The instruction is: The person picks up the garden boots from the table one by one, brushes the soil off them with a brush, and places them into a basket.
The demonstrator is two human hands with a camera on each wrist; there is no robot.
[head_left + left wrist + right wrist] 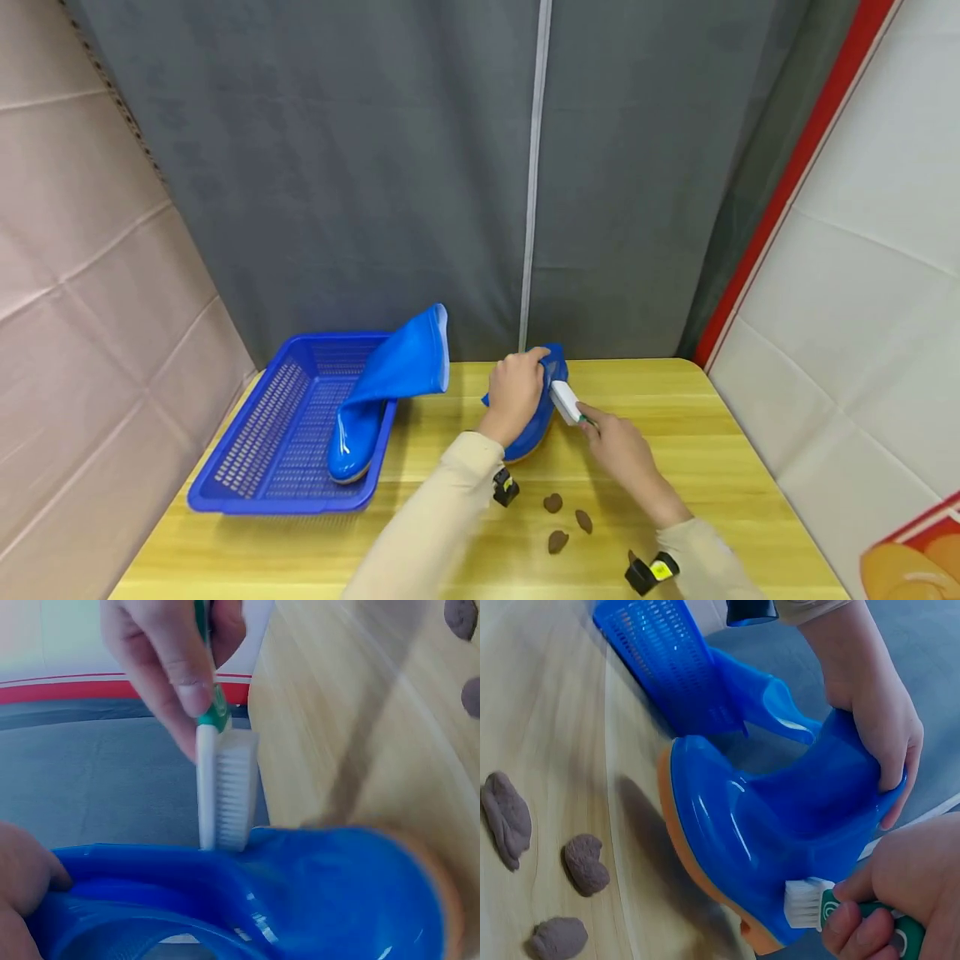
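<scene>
A blue rubber boot (750, 817) with an orange sole stands on the wooden table, its toe towards the near side. My left hand (516, 390) grips the top of its shaft, fingers curled over the rim in the right wrist view. In my right hand (618, 446) is a white brush (229, 787) with a green handle. Its white bristles (802, 904) touch the side of the boot near the ankle. The brush head meets the shaft's edge in the left wrist view.
To the left sits a blue plastic basket (281, 505) with a second blue boot (397, 362) leaning over its right rim. Several brown lumps (557, 542) lie on the table (720, 500) in front of the gripped boot. A grey curtain (375, 167) hangs behind.
</scene>
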